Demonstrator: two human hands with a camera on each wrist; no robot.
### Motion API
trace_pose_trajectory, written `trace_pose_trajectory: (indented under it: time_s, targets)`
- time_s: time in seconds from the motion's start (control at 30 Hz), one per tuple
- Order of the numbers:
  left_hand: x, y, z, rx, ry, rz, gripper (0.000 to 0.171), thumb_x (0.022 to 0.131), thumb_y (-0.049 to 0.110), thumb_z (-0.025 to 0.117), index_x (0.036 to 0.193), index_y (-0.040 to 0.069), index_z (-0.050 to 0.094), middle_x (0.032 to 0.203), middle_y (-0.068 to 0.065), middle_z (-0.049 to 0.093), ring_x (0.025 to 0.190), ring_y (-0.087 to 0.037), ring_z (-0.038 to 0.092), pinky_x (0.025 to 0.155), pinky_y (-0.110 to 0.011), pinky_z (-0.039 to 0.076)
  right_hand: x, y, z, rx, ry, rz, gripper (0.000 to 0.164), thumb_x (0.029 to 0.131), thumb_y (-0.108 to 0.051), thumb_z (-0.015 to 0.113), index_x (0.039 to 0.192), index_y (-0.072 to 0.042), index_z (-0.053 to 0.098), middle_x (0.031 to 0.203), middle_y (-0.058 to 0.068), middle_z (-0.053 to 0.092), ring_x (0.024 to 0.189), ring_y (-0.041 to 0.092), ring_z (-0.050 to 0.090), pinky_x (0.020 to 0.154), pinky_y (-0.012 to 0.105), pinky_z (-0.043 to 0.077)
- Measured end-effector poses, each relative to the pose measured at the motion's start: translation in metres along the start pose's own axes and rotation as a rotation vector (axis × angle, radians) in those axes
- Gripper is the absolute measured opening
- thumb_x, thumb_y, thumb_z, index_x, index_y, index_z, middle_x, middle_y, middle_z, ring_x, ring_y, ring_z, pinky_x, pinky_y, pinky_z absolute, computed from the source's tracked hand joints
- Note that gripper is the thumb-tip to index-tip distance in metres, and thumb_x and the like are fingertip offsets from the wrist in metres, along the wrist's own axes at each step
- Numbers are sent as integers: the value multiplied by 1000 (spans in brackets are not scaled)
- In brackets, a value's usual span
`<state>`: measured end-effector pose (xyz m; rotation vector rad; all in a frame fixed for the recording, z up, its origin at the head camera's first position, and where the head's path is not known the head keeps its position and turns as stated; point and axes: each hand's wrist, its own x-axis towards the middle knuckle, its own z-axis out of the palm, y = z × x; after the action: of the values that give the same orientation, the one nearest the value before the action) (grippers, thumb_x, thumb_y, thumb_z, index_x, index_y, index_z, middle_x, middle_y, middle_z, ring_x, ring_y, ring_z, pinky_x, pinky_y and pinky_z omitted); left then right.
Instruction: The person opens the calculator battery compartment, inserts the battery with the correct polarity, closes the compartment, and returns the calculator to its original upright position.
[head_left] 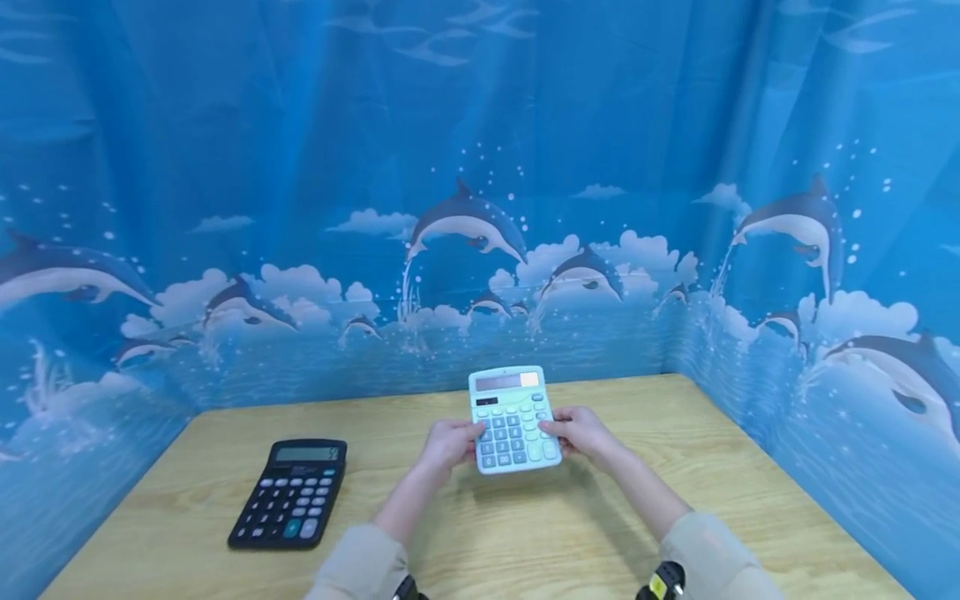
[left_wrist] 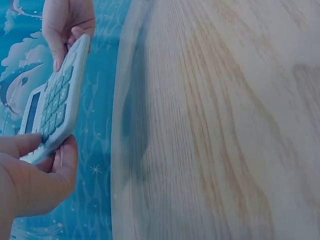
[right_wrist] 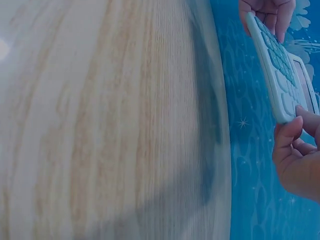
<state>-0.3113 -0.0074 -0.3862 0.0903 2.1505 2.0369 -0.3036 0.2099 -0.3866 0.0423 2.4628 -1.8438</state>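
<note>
A pale mint-green calculator (head_left: pixel 517 421) is held up off the wooden table, its keys and display facing the head camera. My left hand (head_left: pixel 450 443) pinches its left edge, thumb on the front by the keys and fingers behind. On the opposite edge my right hand (head_left: pixel 585 433) grips it the same way. Both wrist views show the calculator (left_wrist: pixel 62 97) tilted, with a hand at each side; its back is mostly hidden. To the left, a black calculator (head_left: pixel 288 496) lies on the table with digits on its display.
The light wooden table (head_left: pixel 562 533) reaches back to a blue curtain (head_left: pixel 337 167) printed with dolphins and clouds. That curtain also hangs along the left and right sides. Shadows of the arms and calculator fall on the tabletop.
</note>
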Motion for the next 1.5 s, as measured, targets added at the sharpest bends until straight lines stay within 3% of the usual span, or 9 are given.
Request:
trace_pose_trajectory:
  time_s: [0.13, 0.3, 0.4, 0.5, 0.7, 0.9, 1.07, 1.3, 1.5]
  targets:
    - [3, 2, 10, 82, 76, 66, 30, 84, -2, 58, 110, -17, 57, 93, -23, 65, 76, -22, 64, 70, -33, 53, 5, 0, -4, 12, 28, 13, 26, 89, -9, 59, 104, 12, 57, 66, 3, 58, 52, 7, 48, 46, 17, 39]
    - [7, 5, 28, 241, 234, 116, 27, 80, 1, 62, 105, -9, 65, 93, -19, 67, 81, -23, 64, 71, -32, 52, 12, -1, -6, -172, 157, 24, 23, 87, -12, 63, 96, 9, 63, 60, 3, 54, 47, 8, 44, 46, 21, 40]
    - [11, 4, 35, 235, 292, 107, 25, 80, 2, 64, 103, -7, 66, 93, -19, 67, 84, -24, 64, 71, -32, 52, 15, -2, -6, -279, 225, 30, 23, 83, -15, 66, 89, 7, 65, 59, 4, 55, 45, 9, 45, 47, 24, 43]
    - [16, 1, 38, 224, 330, 90, 23, 79, 1, 64, 100, -7, 67, 94, -20, 67, 87, -26, 63, 74, -34, 52, 19, -1, -6, -321, 233, 31, 23, 82, -15, 68, 85, 7, 65, 56, 4, 54, 44, 9, 45, 46, 23, 42]
    - [25, -4, 39, 275, 321, 74, 20, 77, -2, 63, 95, -8, 68, 93, -22, 67, 90, -30, 63, 77, -37, 51, 27, 6, -5, -318, 187, 88, 21, 84, -13, 64, 81, 8, 64, 51, 2, 46, 41, 8, 36, 40, 19, 31]
    - [31, -10, 41, 344, 290, 35, 21, 75, -6, 59, 93, -8, 68, 94, -21, 66, 87, -29, 61, 73, -36, 51, 32, 12, -5, -368, 148, 127, 18, 85, -10, 59, 80, 7, 61, 55, 1, 45, 42, 7, 34, 41, 18, 30]
    - [36, -17, 43, 382, 290, 9, 20, 71, -9, 55, 86, -7, 67, 85, -15, 64, 78, -24, 59, 69, -34, 51, 35, 15, -3, -369, 179, 156, 15, 85, -9, 59, 80, 5, 59, 57, 2, 43, 45, 9, 35, 43, 19, 31]
    - [36, -19, 44, 437, 302, 0, 19, 71, -8, 57, 87, -6, 68, 85, -15, 65, 79, -25, 60, 72, -36, 51, 41, 19, 1, -380, 210, 191, 17, 85, -10, 60, 87, 7, 59, 68, 8, 49, 55, 12, 42, 48, 21, 36]
    - [36, -18, 48, 418, 274, -3, 22, 74, -7, 56, 94, -9, 64, 89, -17, 63, 82, -25, 60, 74, -37, 50, 43, 25, 1, -357, 213, 193, 15, 86, -10, 59, 83, 6, 58, 63, 5, 45, 48, 10, 38, 43, 20, 34]
